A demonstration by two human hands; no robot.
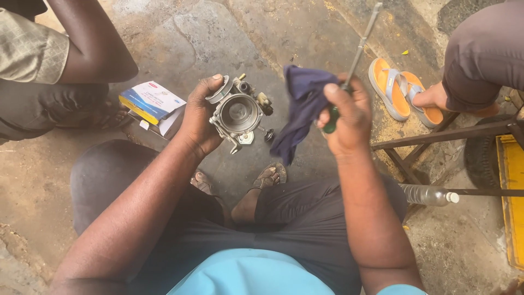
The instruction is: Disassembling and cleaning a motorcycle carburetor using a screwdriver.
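Observation:
My left hand [199, 117] grips a grey metal carburettor [238, 113] by its left side, its round bore facing up towards me. My right hand [349, 117] is closed around a green-handled screwdriver [357, 52] whose long shaft points up and to the right, and a dark blue rag [299, 109] hangs from the same hand. The rag drapes between my two hands, close to the carburettor's right side. Both hands are held above the concrete ground [218, 33], over my knees.
A blue, white and yellow cardboard box [152, 101] lies on the ground left of the carburettor. One person sits at the upper left [49, 65]. Another person's leg [480, 54] and orange sandals [396, 90] are upper right. A metal frame [436, 136] and a plastic bottle [428, 195] lie right.

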